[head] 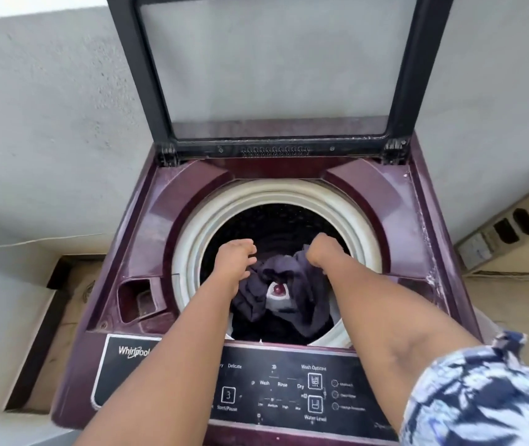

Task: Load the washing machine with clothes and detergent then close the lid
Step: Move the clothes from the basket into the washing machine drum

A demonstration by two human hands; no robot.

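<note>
A maroon top-loading washing machine stands below me with its glass lid raised upright against the wall. Inside the white-rimmed drum lies a dark navy garment bunched around the agitator's red-centred cap. Both my arms reach into the drum. My left hand hovers over the garment's left edge with fingers spread and holds nothing. My right hand is curled into a fist on the garment's upper right part. A detergent compartment sits open in the front left corner of the top.
The black control panel runs along the machine's near edge under my forearms. A grey wall stands behind and to the left. A wall socket strip is at the right. A floor recess with a dark frame lies at the left.
</note>
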